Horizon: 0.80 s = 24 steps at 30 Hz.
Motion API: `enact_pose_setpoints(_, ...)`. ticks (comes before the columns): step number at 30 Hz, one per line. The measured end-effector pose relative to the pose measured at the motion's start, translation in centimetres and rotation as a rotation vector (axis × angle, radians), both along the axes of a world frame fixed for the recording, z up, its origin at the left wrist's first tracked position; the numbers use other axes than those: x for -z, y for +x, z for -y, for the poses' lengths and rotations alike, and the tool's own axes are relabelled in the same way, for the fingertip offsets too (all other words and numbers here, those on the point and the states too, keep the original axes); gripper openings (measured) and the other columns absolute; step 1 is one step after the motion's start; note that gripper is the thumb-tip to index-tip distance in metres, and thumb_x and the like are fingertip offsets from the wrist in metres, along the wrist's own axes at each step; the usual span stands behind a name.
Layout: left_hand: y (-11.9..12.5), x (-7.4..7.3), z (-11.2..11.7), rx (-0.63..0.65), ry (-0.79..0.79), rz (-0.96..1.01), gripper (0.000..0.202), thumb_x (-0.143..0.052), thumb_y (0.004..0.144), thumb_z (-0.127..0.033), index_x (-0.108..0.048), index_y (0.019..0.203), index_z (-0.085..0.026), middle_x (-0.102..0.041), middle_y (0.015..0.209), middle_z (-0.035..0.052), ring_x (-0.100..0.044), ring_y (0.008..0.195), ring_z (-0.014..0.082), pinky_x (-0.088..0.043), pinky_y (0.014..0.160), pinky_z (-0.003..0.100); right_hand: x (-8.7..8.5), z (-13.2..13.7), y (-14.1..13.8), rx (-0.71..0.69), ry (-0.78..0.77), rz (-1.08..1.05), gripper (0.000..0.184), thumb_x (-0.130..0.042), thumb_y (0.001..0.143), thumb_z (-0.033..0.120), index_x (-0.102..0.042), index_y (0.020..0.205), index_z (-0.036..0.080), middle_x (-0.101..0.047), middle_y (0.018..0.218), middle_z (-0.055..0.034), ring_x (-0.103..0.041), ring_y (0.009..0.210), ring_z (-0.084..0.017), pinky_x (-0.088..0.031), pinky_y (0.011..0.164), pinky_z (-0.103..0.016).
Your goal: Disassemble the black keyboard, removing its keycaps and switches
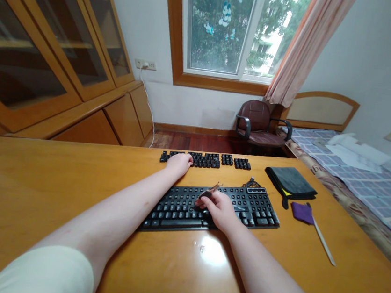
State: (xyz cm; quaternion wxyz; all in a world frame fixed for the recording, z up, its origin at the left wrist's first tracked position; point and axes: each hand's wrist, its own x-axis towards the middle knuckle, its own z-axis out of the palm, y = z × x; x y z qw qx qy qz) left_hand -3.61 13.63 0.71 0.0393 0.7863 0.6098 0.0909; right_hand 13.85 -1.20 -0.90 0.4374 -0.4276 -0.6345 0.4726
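A black keyboard (179,222) lies on the desk in front of me. Keycaps cover its near rows, while the farther rows show many bare switches. Over its middle, my right hand (222,210) is closed around a small dark and brownish tool (207,194) with thin prongs; its exact kind does not show. Beyond the keyboard, loose black keycaps (211,161) stand in grouped rows along the desk's far edge. My left hand (178,164) rests among these keycaps, its fingers curled together at the row. Whatever its fingertips pinch is hidden.
At the right lie a folded dark grey cloth (292,182), a purple cloth piece (303,213) and a thin pale stick (323,243). The coiled keyboard cable (251,183) sits behind the keyboard. Past the wooden desk (53,182) are a chair (257,120) and a bed (365,170).
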Motion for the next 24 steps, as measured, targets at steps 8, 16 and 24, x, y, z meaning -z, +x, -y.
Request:
enact_pose_setpoints(8,0.57,-0.21,0.42,-0.007,0.029,-0.012,0.024,-0.047,0.084,-0.031,-0.066,0.097,-0.026,-0.067,0.100,0.0050,-0.060,0.093,0.0219,-0.045,0.083,0.031,0.30,-0.15,0.02,-0.004,0.015,0.005,0.019,-0.052,0.085,0.030,-0.064,0.080,0.017,-0.069,0.078,-0.0059,-0.066,0.071,-0.019,-0.054,0.067,-0.031)
enact_pose_setpoints(16,0.57,0.11,0.53,0.014,0.040,-0.032,0.018,-0.053,0.081,-0.030,-0.068,0.090,-0.026,-0.066,0.098,0.0052,-0.060,0.092,0.0229,-0.046,0.081,0.032,0.22,-0.09,-0.03,0.008,0.004,-0.003,0.020,-0.053,0.084,0.034,-0.063,0.079,0.017,-0.069,0.076,-0.0055,-0.066,0.070,-0.019,-0.055,0.067,-0.032)
enact_pose_setpoints(24,0.36,0.43,0.45,-0.013,0.039,-0.011,0.020,-0.052,0.082,-0.033,-0.066,0.094,-0.026,-0.065,0.102,0.0041,-0.060,0.093,0.0213,-0.046,0.082,0.030,-0.11,0.00,0.00,0.004,-0.003,-0.014,0.020,-0.053,0.084,0.033,-0.063,0.080,0.017,-0.069,0.077,-0.0055,-0.066,0.071,-0.019,-0.055,0.067,-0.031)
